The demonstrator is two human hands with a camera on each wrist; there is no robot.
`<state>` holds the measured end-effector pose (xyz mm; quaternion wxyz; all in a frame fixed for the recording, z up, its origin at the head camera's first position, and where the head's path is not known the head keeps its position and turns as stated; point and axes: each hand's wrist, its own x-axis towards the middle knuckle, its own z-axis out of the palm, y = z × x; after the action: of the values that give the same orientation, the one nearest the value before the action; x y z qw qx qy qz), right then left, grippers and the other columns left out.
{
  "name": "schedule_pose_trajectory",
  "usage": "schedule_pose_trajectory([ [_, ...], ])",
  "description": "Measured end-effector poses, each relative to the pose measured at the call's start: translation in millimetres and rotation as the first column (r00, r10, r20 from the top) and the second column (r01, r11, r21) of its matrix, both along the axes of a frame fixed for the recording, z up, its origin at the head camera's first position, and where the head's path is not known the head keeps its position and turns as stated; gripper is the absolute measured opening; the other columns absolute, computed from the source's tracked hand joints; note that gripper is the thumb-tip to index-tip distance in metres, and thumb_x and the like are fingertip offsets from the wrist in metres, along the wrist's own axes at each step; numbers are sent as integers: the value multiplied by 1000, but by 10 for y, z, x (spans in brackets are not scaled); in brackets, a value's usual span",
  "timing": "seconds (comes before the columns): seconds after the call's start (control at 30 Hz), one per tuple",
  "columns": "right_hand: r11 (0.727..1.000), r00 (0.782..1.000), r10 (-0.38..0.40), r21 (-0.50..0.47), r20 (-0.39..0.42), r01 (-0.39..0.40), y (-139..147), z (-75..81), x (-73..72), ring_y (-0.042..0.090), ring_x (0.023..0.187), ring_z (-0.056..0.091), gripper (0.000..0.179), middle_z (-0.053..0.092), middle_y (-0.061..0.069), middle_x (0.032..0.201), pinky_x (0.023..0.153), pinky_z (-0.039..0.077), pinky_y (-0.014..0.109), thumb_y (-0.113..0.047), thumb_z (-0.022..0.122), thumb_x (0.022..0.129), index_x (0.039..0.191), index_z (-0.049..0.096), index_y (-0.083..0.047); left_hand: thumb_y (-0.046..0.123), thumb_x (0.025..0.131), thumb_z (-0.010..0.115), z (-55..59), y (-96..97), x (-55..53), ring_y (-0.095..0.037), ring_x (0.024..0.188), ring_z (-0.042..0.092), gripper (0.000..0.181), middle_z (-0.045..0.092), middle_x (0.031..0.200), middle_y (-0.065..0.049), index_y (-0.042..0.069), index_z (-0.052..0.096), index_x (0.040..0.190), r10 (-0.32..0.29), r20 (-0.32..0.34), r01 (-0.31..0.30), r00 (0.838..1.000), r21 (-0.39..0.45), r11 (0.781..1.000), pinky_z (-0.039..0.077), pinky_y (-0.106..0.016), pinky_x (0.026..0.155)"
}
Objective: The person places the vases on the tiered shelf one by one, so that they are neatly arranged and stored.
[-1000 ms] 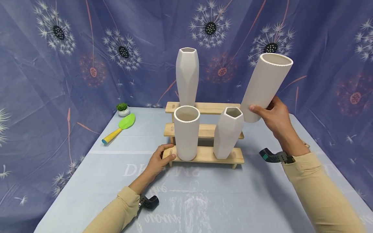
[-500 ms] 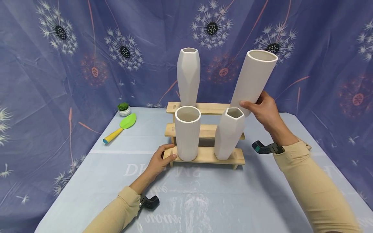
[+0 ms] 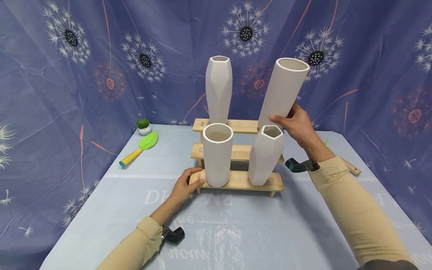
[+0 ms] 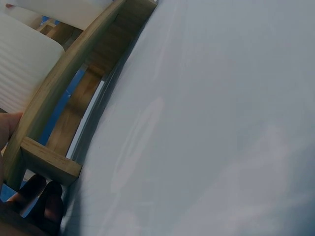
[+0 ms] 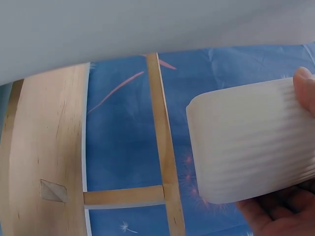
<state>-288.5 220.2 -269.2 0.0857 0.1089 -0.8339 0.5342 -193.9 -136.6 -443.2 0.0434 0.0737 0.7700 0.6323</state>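
Note:
My right hand (image 3: 298,123) grips a white ribbed cylindrical vase (image 3: 283,88) near its base, thumb in front. The vase leans to the right, its bottom at the right end of the top tier of a three-tier wooden plant stand (image 3: 241,179). In the right wrist view the vase's base (image 5: 246,142) shows beside the stand's slats. My left hand (image 3: 182,189) grips the left end of the lowest tier, with fingers (image 4: 50,201) under it by a leg. That tier bears another ribbed vase (image 3: 217,161) at left and a faceted vase (image 3: 264,159) at right. A tall faceted vase (image 3: 218,88) stands on the top tier's left.
At the table's back left lie a toy-like trowel (image 3: 138,149) with a green blade and yellow handle, and a small potted succulent (image 3: 144,126). A wooden handle (image 3: 351,167) shows behind my right forearm. A blue dandelion-print cloth (image 3: 168,37) hangs behind the stand.
My right hand has carried the ribbed vase leftward, from beside the stand to the right end of its top tier. My left hand has stayed on the lowest tier.

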Motion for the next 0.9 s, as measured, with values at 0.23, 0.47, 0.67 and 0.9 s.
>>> schedule_pose_trajectory([
  [0.23,1000,999,27,13,-24,-27,-36,-28,-58,27,119,54,72,50,14,135,91,47,35,-38,71,82,142,36,-15,12,89,64,172,21,103,-12,99,51,47,46,131,-19,4,48,133,-11,-10,11,1000,12,1000,46,-20,79],
  [0.47,999,999,53,-1,-8,-53,-75,-59,-114,30,121,53,75,49,15,138,94,47,41,-38,72,82,143,34,-15,12,90,64,178,24,107,-12,100,51,46,46,132,-19,5,48,133,-7,0,7,1000,7,1000,46,-19,80],
  [0.67,998,998,63,-9,1,-63,-84,-74,-160,31,123,52,77,48,16,139,97,45,47,-37,72,81,143,34,-14,13,89,64,-4,0,-1,-12,99,51,47,46,131,-18,7,47,133,-3,10,3,1000,10,1000,46,-20,79],
  [0.9,997,997,72,10,9,-73,-100,-70,-207,33,125,50,80,46,16,141,100,43,51,-41,72,80,144,32,-14,19,89,66,-100,-1,-33,-12,100,51,49,46,132,-15,11,48,134,6,-21,-7,1000,-1,1000,46,-20,80],
])
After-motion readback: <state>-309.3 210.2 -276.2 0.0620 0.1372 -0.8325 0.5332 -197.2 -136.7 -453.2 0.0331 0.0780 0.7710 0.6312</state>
